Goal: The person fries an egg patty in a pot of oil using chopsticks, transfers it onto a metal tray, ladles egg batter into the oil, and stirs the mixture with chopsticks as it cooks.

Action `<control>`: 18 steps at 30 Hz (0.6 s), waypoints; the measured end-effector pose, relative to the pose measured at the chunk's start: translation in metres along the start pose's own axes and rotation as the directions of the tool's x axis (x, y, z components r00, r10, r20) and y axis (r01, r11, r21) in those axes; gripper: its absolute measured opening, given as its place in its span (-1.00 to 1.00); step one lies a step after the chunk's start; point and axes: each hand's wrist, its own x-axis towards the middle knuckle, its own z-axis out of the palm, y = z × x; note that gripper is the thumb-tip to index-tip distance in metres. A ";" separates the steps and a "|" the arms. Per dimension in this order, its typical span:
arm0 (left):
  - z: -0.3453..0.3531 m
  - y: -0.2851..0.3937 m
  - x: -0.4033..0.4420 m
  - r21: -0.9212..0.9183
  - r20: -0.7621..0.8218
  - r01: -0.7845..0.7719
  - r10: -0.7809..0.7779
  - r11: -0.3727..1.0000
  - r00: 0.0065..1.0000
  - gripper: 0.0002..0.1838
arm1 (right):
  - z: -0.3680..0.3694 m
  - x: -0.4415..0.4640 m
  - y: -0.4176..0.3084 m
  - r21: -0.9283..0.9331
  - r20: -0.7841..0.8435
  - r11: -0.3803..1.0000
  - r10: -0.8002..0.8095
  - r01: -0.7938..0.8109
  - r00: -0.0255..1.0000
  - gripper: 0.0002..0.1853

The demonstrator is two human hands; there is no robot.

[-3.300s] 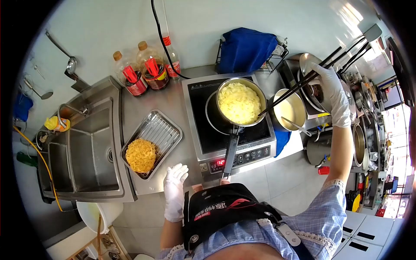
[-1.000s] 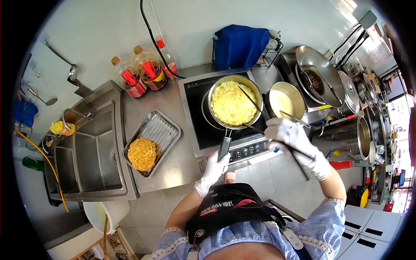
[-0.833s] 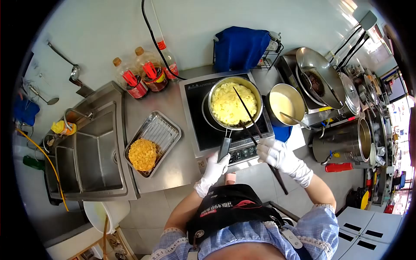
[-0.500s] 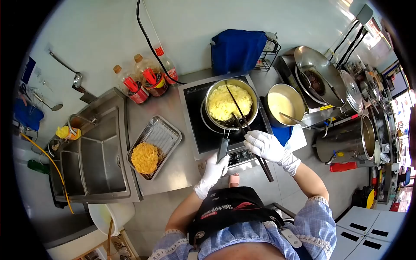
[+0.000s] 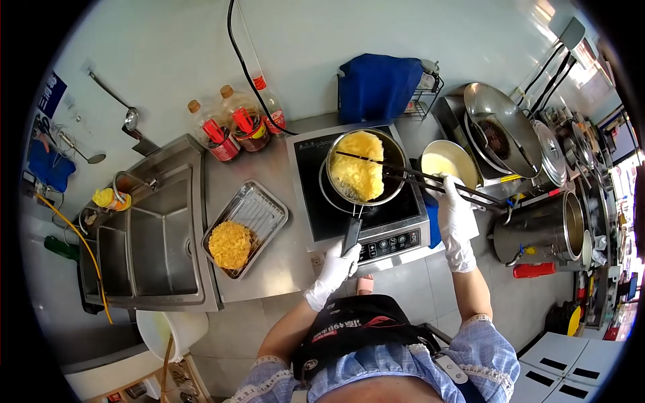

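My left hand [image 5: 334,271], in a white glove, is closed round the dark handle [image 5: 352,233] of a metal pan [image 5: 401,149] on the induction cooker. In my gloved right hand [image 5: 457,218] is a pair of long dark chopsticks [image 5: 411,170], held from the right side. One stick crosses over the top of a pale yellow fried cake [image 5: 359,161], and the other's tip meets its right edge. The cake leans tilted in the pan, with bubbling oil showing below it at lower left. A golden fried cake [image 5: 230,244] lies on a rack in the metal tray [image 5: 278,209].
A pot of pale yellow batter [image 5: 443,163] stands right of the induction cooker [image 5: 310,221], partly behind my right hand. Sauce bottles [image 5: 248,127] line the wall. At left is a double sink [image 5: 158,248]; a wok [image 5: 497,107] and a large steel pot [image 5: 537,232] are at right.
My right hand has moved right and up, swinging the chopsticks from steep to nearly level. The cake, flat before, is now tilted up and narrower in view. My left hand keeps the handle.
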 end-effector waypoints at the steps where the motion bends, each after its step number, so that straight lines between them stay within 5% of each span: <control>1: 0.001 0.001 0.000 -0.001 0.000 -0.001 0.001 1.000 1.000 -0.87 | -0.006 0.005 0.006 0.004 -0.005 1.000 0.009 -0.008 1.000 -0.74; 10: 0.010 0.020 -0.002 -0.007 -0.025 0.034 -0.034 0.999 0.999 -0.86 | -0.005 0.035 -0.046 -0.374 0.104 0.922 -0.065 0.100 0.992 -0.71; 12: 0.012 0.023 -0.002 -0.008 -0.017 0.039 -0.039 0.999 0.999 -0.85 | 0.012 0.027 -0.087 -0.431 0.092 0.902 0.036 0.007 0.995 -0.72; 13: 0.012 0.025 -0.002 -0.010 -0.013 0.038 -0.038 0.999 0.999 -0.85 | 0.006 0.034 -0.090 -0.460 0.164 0.875 -0.081 0.149 0.983 -0.75; 18: 0.011 0.028 0.002 -0.078 0.015 0.066 -0.065 0.995 0.998 -0.89 | 0.034 0.016 -0.147 -0.583 0.226 0.773 -0.143 0.251 0.964 -0.76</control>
